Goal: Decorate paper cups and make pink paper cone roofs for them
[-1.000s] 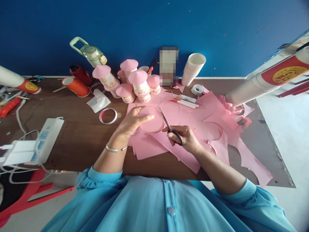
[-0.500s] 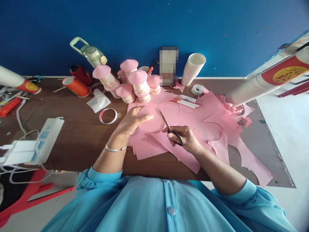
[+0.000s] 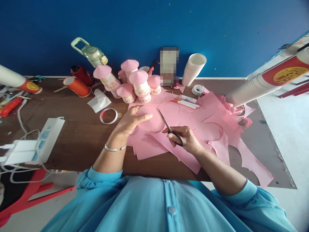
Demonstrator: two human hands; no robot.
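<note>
Brown table (image 3: 79,137), blue wall (image 3: 135,29); left grip (image 3: 129,120) pinches pink disc (image 3: 153,123), right grip (image 3: 185,137) clasps scissors (image 3: 169,130).

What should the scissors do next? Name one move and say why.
Probably a trimming snip with the scissors along the pink paper disc: the left hand grips it, thumb on top, and the right hand holds the scissors with their tips close to its upper-right edge.

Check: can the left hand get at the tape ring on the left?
Probably yes: the tape ring lies on the table beside the left hand, with nothing tall between them. That hand holds a pink disc, though, so it would likely need to let go first.
</note>
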